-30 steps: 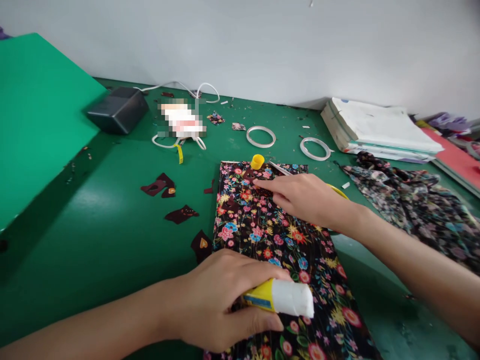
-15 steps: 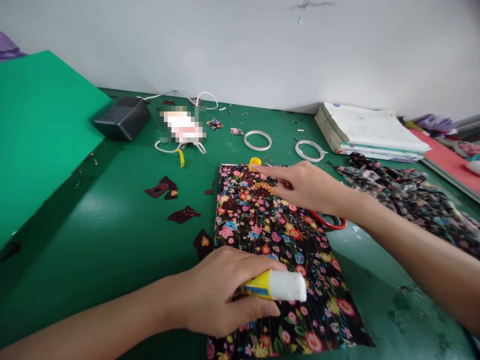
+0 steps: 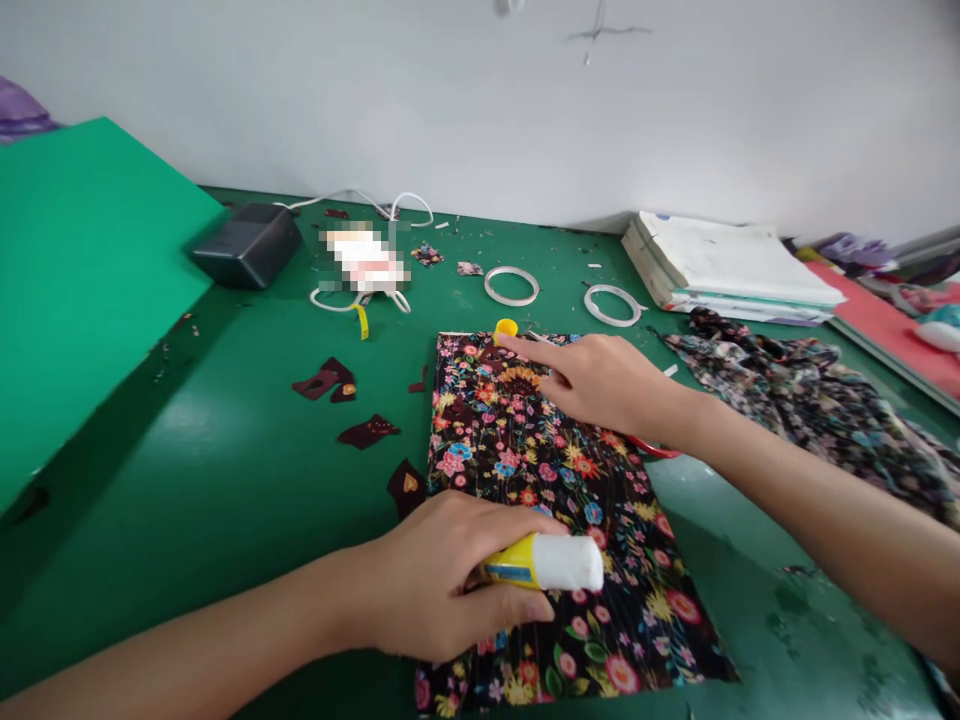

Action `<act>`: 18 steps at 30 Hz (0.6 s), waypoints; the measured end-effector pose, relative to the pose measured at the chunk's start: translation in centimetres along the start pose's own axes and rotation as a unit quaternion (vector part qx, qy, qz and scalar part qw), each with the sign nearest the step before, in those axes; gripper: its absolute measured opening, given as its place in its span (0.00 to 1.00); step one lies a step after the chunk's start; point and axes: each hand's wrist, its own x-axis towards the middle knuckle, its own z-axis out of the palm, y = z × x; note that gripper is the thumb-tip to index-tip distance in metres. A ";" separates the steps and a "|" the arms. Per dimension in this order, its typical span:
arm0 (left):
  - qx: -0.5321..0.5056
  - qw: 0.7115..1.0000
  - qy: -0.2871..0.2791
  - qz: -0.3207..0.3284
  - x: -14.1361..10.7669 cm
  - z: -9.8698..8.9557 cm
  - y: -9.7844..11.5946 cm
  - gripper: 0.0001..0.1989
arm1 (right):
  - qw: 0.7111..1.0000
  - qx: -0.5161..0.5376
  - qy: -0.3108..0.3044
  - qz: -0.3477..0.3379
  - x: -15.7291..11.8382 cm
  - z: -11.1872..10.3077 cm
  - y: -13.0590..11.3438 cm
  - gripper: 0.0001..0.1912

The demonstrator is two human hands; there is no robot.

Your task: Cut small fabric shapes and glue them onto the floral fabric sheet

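My left hand (image 3: 442, 580) is wrapped round a yellow and white glue stick (image 3: 547, 562), its white end pointing right, above the floral fabric (image 3: 525, 470). The dark cloth, printed with bright flowers, lies flat on the green table. My right hand (image 3: 592, 385) rests over the fabric's far part, index finger stretched out and the others curled. That fingertip is at a small yellow cap (image 3: 507, 328) by the far edge; I cannot tell whether it touches. A red loop handle (image 3: 656, 450) shows partly under my right wrist. Dark brown fabric scraps (image 3: 369, 431) lie to the left.
Two white tape rings (image 3: 511, 286) lie beyond the fabric. A stack of paper pads (image 3: 727, 265) and crumpled floral cloth (image 3: 810, 410) are at the right. On the left stand a dark box (image 3: 247, 247) and a tilted green board (image 3: 90, 270). A white cable (image 3: 409, 198) runs along the wall.
Little differs: the view has shifted slightly. Less of the red loop handle shows beneath my right wrist. The glue stick stays in my left hand.
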 end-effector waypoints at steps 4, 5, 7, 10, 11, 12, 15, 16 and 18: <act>-0.007 1.000 -0.005 0.004 0.0 -0.1 0.0 0.22 | 1.000 0.016 0.011 -0.015 -0.1 1.5 -0.4 0.31; -0.010 1.000 -0.008 -0.001 -0.1 0.0 0.1 0.20 | 0.999 0.024 0.018 -0.016 -0.2 1.9 -0.4 0.31; -0.032 0.999 0.004 -0.012 -0.2 0.0 0.1 0.17 | 0.998 0.046 0.052 -0.002 -0.7 2.3 -0.1 0.32; -0.108 0.992 0.063 0.002 -0.5 0.0 -0.2 0.11 | 0.987 0.090 0.129 0.037 -2.2 2.0 1.0 0.31; -0.138 0.987 0.085 0.021 -0.5 -0.3 -0.4 0.09 | 0.981 0.105 0.153 0.048 -2.9 1.9 1.4 0.31; -0.162 0.981 0.101 0.043 -0.4 -0.7 -0.5 0.08 | 0.976 0.117 0.176 0.057 -3.7 1.7 1.7 0.29; -0.168 0.968 0.158 0.100 -0.2 -3.0 -0.1 0.06 | 0.962 0.151 0.219 0.061 -6.0 1.8 2.0 0.25; -0.147 0.968 0.180 0.097 -0.1 -4.0 0.3 0.06 | 0.959 0.161 0.225 0.057 -6.5 1.8 1.7 0.24; -0.085 0.967 0.237 0.043 -0.1 -5.9 1.3 0.04 | 0.956 0.178 0.229 0.042 -7.2 1.8 0.7 0.21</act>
